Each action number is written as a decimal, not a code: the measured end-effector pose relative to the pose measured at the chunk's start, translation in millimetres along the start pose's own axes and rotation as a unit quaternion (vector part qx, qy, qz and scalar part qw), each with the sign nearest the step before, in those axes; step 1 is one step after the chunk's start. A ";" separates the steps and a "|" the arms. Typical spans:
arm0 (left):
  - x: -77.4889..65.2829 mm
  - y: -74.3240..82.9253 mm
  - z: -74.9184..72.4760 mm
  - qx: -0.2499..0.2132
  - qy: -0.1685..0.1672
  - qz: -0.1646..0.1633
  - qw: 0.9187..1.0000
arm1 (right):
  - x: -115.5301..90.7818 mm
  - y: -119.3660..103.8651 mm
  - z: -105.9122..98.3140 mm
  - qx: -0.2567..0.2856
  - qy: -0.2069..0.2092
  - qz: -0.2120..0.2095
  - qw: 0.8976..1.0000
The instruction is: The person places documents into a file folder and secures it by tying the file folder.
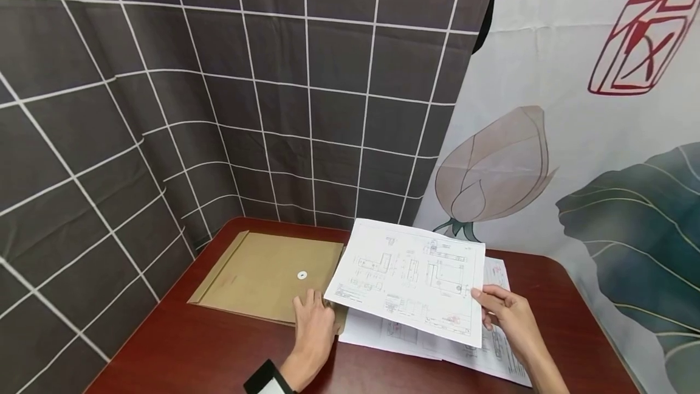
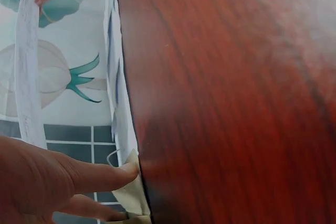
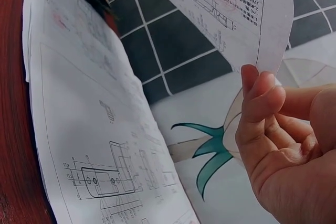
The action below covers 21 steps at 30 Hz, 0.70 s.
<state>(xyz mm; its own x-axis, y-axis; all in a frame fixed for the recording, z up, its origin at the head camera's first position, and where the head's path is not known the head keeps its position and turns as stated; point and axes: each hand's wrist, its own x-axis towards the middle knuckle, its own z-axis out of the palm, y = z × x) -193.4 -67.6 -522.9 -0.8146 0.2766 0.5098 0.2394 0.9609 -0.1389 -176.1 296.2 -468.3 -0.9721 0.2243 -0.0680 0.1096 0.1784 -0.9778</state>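
Note:
In the head view, a brown kraft paper envelope [image 1: 262, 269] with a white round button lies on the left of the table. My left hand [image 1: 313, 327] holds it near its right end, where the flap stands slightly raised; thumb and a finger touch the flap [image 2: 130, 198] in the left wrist view. At its right edge, my right hand [image 1: 505, 315] pinches a white sheet with technical drawings [image 1: 404, 278] between thumb and fingers. That sheet hangs tilted above more printed drawing sheets [image 1: 377, 336], which lie by the envelope's right end and are partly covered.
The dark red wooden table [image 1: 235, 351] has rounded far corners. Behind it hang a dark grid-patterned curtain [image 1: 279, 108] and a white cloth printed with a lotus bud [image 1: 494, 169].

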 end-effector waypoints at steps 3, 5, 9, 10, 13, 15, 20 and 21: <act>-0.5 1.3 2.4 0.004 -0.002 -0.005 1.000 | -0.3 -0.1 0.8 -0.006 0.002 0.000 1.000; 0.0 1.8 3.6 0.013 -0.001 -0.008 1.000 | 0.2 -0.5 1.0 -0.013 0.008 -0.002 1.000; 2.7 0.9 5.0 0.027 -0.003 -0.019 0.999 | 2.8 -0.9 2.2 -0.026 0.014 -0.004 1.000; 3.2 0.6 5.1 0.028 -0.003 -0.023 0.999 | 3.5 -0.7 2.7 -0.030 0.014 -0.004 0.999; 4.0 -0.1 5.0 0.019 -0.007 -0.032 0.999 | 5.5 0.6 4.5 -0.038 0.006 -0.005 0.999; 3.7 0.0 5.0 0.017 -0.009 -0.035 0.999 | 7.0 1.5 5.7 -0.045 0.002 -0.010 0.999; 1.8 0.3 5.0 0.008 -0.018 -0.036 0.999 | 11.0 4.5 6.7 -0.050 0.014 -0.017 0.998; 1.5 0.2 4.7 0.005 -0.018 -0.036 0.999 | 11.7 5.4 7.2 -0.049 0.015 -0.015 0.999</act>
<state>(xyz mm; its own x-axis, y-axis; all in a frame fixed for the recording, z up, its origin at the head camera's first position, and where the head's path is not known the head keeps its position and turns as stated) -197.1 -66.9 -526.2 -0.8484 0.2062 0.4875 0.1737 0.9785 -0.1114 -188.4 292.9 -475.8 -0.9690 0.2450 -0.0323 0.1019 0.2771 -0.9554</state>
